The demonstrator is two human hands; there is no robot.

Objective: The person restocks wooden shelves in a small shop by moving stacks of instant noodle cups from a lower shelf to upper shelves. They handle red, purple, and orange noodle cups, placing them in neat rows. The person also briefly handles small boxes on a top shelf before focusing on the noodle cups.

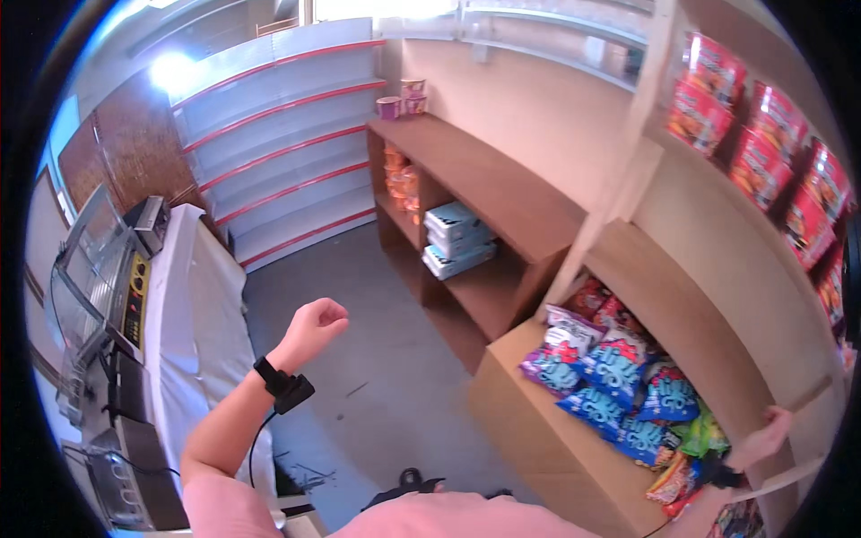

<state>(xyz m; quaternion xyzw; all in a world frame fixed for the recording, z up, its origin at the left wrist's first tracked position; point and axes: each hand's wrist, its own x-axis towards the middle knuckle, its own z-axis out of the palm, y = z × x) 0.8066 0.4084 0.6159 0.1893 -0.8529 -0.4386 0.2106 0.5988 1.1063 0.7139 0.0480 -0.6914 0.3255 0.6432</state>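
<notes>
Sm. shop int., red-edged shelving (287, 161) at 11 o'clock, racked red pkts (762, 166) at 2 o'clock, piled snack bags (614, 368) at 4 o'clock

Left hand (309, 328) raised, fingers (335, 310) curled in, right hand (762, 439) out sideways

You are facing: three cups (389, 109), twelve o'clock; five red shelf strips (294, 159), ten-thirty; at least four blue bags (617, 363), four; two hands (312, 326), eight and four.

Brown shelf unit (493, 181), as I log it remotely: purple cups (389, 108) atop, pale boxes (450, 221) within. Right of the unit: tan cardboard surface (538, 417) bearing snack bags (617, 363).
</notes>
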